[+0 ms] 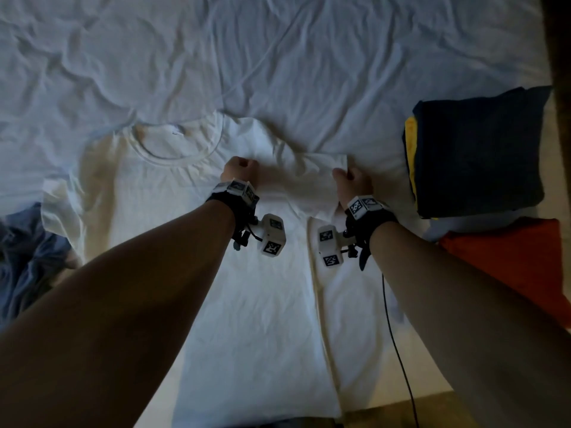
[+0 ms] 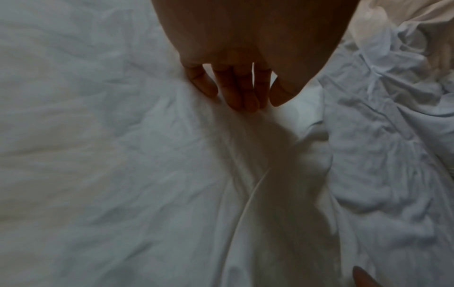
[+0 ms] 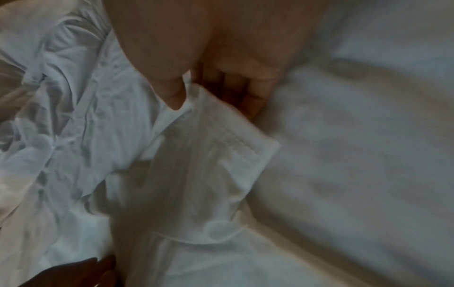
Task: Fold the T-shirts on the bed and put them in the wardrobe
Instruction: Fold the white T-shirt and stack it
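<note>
T-shirt [image 1: 247,288] on bed [image 1: 278,57]; folded stack [image 1: 475,152] right.

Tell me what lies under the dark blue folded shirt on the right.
A yellow garment shows beneath the dark blue shirt; only its left edge is visible, the rest is covered.

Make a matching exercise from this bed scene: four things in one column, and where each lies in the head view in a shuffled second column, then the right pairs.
Things:
1. white T-shirt
2. stack of folded dark clothes
3. red garment
4. blue garment

Places:
A. at the left edge of the picture, beside the spread shirt's sleeve
B. spread flat in the middle of the bed, neckline away from the person
C. on the right, farther up the bed than the right hand
D. on the right, nearer the person, just below the dark stack

Pairs: 1-B, 2-C, 3-D, 4-A
</note>
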A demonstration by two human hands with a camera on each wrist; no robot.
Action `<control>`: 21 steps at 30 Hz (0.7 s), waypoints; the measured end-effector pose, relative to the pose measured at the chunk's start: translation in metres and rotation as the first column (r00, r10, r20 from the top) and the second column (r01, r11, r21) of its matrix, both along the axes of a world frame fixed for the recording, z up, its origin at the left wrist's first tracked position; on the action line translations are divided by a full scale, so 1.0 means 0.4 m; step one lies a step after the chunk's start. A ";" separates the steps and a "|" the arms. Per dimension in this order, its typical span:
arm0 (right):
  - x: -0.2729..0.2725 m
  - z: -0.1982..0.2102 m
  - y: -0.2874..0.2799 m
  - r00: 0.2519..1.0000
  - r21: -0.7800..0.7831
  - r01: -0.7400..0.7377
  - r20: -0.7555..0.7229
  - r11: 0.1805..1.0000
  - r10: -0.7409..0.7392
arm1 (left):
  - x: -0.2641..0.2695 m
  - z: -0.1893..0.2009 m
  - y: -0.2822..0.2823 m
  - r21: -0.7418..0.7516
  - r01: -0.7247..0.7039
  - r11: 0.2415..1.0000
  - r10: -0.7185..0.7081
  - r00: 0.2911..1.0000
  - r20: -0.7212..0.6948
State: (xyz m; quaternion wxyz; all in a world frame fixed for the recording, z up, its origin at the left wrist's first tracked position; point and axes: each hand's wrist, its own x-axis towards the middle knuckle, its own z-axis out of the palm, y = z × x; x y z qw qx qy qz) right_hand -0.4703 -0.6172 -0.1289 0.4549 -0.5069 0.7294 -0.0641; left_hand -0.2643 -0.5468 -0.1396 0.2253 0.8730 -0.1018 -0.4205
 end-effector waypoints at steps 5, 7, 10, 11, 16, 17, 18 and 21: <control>-0.016 0.001 0.026 0.971 -0.204 0.237 0.011 0.950 -0.240 | -0.005 0.012 -0.012 0.012 -0.016 1.000 0.015 0.998 0.063; -0.019 0.003 0.047 0.966 -0.168 0.259 0.037 0.951 -0.256 | -0.007 0.016 -0.017 0.021 -0.017 1.000 0.016 0.998 0.067; -0.020 0.001 0.060 0.968 -0.164 0.251 0.036 0.954 -0.249 | -0.011 0.015 -0.021 0.036 -0.013 0.999 0.011 0.998 0.068; -0.020 0.003 0.061 0.965 -0.158 0.262 0.036 0.952 -0.260 | -0.013 0.014 -0.022 0.043 -0.010 0.999 0.007 0.998 0.070; -0.039 0.009 0.062 0.982 -0.021 0.186 -0.031 0.982 -0.186 | -0.024 0.013 -0.020 0.054 0.009 0.999 -0.014 0.996 0.088; -0.043 0.016 0.058 0.985 0.011 0.169 -0.038 0.986 -0.168 | -0.026 0.015 -0.020 0.054 0.010 0.999 -0.014 0.996 0.085; -0.046 0.021 0.052 0.985 0.030 0.167 -0.039 0.985 -0.166 | -0.027 0.016 -0.019 0.054 0.011 0.999 -0.015 0.997 0.075; -0.043 0.026 0.037 0.974 -0.044 0.227 -0.004 0.973 -0.228 | -0.033 0.019 -0.022 0.039 0.006 0.999 -0.008 0.999 0.043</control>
